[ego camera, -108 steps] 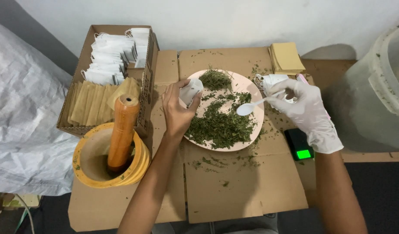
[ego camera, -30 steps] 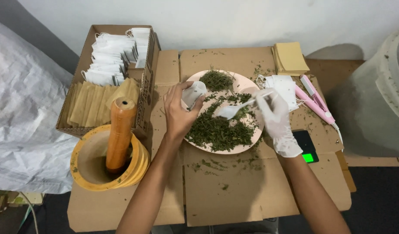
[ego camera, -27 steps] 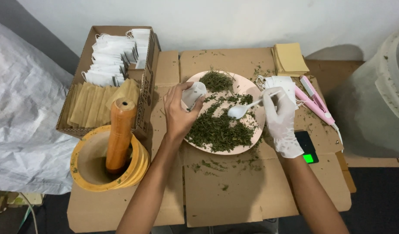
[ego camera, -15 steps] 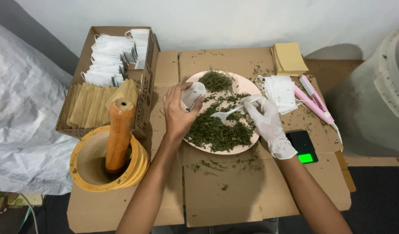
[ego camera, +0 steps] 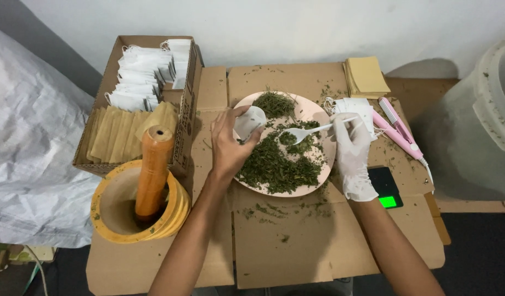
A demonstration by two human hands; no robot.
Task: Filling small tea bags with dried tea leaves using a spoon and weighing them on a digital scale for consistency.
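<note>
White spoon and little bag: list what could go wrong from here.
1. The white spoon in the right hand carries dried herbs toward a small white bag in the left hand; the narrow opening could spill them.
2. Crumbs already litter the cardboard; more may scatter.
3. The digital scale lies by the right wrist and could be knocked.

Small white sachet (ego camera: 250, 121): held upright over left rim of plate, mouth open toward spoon. White plastic spoon (ego camera: 306, 132): lies nearly level above plate, bowl pointing left, loaded with green flakes, just beside sachet. Dried green herb (ego camera: 277, 164): loose chopped leaf, heaped across pink round plate (ego camera: 325, 171), crumbs scattered on cardboard.
</note>
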